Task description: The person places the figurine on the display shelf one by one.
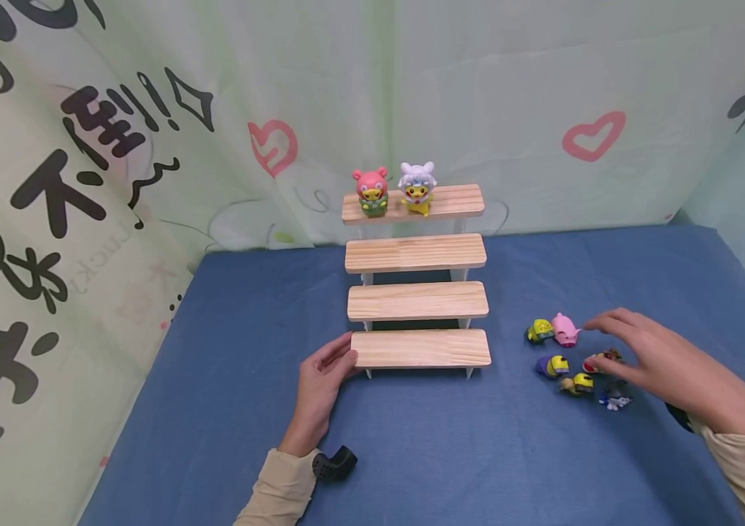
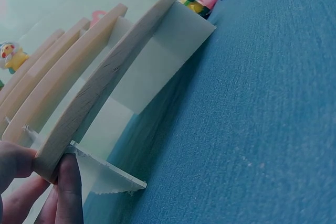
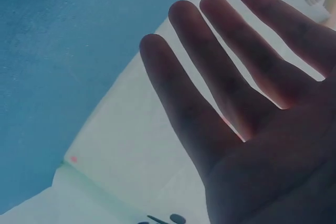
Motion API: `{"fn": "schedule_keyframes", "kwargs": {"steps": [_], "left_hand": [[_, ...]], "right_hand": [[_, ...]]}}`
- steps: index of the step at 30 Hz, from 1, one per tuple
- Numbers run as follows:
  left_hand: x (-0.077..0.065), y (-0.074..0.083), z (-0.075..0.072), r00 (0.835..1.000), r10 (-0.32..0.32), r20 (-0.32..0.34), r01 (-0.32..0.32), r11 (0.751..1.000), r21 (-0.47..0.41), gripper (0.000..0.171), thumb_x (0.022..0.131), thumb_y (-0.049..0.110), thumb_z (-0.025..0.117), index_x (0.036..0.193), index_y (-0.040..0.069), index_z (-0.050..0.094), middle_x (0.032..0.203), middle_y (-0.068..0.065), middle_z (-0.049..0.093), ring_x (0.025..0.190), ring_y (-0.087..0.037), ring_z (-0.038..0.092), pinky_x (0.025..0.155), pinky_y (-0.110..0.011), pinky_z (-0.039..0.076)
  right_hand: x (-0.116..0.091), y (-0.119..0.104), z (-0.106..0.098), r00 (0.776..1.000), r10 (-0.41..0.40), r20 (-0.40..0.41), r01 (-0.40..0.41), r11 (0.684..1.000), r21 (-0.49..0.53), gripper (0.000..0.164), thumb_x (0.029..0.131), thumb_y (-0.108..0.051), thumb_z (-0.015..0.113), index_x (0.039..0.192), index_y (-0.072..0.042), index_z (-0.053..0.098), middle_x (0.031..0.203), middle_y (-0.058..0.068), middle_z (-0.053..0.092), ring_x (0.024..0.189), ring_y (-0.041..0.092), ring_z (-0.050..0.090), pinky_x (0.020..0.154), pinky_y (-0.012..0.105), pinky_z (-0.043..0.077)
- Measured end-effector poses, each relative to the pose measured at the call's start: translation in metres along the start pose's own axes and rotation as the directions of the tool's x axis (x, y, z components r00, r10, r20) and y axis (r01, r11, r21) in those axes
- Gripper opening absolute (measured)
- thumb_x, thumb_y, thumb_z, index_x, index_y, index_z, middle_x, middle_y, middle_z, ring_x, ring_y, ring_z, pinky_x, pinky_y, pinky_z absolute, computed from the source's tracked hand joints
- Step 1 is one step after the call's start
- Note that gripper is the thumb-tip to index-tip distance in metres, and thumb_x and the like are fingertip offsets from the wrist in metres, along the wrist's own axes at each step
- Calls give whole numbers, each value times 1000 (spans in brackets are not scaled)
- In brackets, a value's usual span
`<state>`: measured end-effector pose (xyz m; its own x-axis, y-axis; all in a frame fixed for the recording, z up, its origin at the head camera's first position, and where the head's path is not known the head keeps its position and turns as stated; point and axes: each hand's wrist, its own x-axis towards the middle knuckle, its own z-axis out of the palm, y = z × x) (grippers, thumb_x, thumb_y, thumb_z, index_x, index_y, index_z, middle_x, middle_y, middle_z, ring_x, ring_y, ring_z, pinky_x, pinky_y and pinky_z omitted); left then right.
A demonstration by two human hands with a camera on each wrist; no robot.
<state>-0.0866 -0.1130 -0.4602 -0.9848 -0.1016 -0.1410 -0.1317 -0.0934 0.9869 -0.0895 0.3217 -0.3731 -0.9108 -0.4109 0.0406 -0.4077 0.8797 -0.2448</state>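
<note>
With my left hand [image 1: 318, 387] I am pinching the shelf [image 1: 421, 349] by its lowest step's left end, between thumb and fingers. Farther back and right of that pinch, a red figure [image 1: 373, 196] and a white one [image 1: 417, 191] are standing on the top step. My right hand [image 1: 665, 358] is hovering, fingers spread, holding nothing. A pig [image 1: 565, 331] is lying just left of its fingertips; a purple figure [image 1: 552, 366] is lying left of its thumb, a grey one [image 1: 616, 397] just nearer me.
</note>
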Motion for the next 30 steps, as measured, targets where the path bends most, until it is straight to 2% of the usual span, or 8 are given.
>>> {"fn": "schedule_keyframes", "kwargs": {"steps": [3,6,10,13,24,30], "left_hand": [[0,0,0,1000,1,1,-1,1000,-1,42,92,11,71,132,2,62,123,-19,65,102,-19,69,86,-28,60],[0,0,0,1000,1,3,-1,1000,-5,42,92,10,71,132,2,62,123,-19,65,101,-18,69,86,-28,60],[0,0,0,1000,1,6,-1,1000,-9,41,92,10,71,131,2,63,122,-19,65,101,-18,69,86,-28,60],[0,0,-1,1000,3,9,-3,1000,-6,41,92,10,71,131,2,63,122,-19,65,100,-17,69,86,-28,60],[1,-1,-1,1000,9,9,-9,1000,3,42,92,12,71,132,3,62,124,-19,65,102,-19,68,86,-28,60],[1,0,-1,1000,4,9,-4,1000,5,42,92,11,71,132,3,62,124,-19,65,102,-19,68,86,-28,60]], "right_hand": [[-1,1,1,1000,16,26,-16,1000,8,45,82,-25,83,117,-2,66,114,14,62,76,7,54,63,32,52],[-2,2,2,998,28,49,-29,999,21,46,81,-25,83,117,-1,67,114,16,62,82,14,57,67,38,55],[-3,3,6,998,39,55,-39,999,15,41,81,-24,83,112,-2,68,112,16,63,93,29,61,75,51,56],[-4,4,8,998,28,56,-29,1000,11,36,81,-21,83,109,-3,70,110,15,63,98,34,61,77,55,56],[-6,14,14,997,-18,76,18,1000,3,23,78,-14,83,98,-12,72,100,4,65,90,24,63,71,44,57],[-6,17,17,994,1,106,-1,1000,6,22,78,-13,83,98,-11,72,98,2,65,85,18,61,68,40,56]]}}
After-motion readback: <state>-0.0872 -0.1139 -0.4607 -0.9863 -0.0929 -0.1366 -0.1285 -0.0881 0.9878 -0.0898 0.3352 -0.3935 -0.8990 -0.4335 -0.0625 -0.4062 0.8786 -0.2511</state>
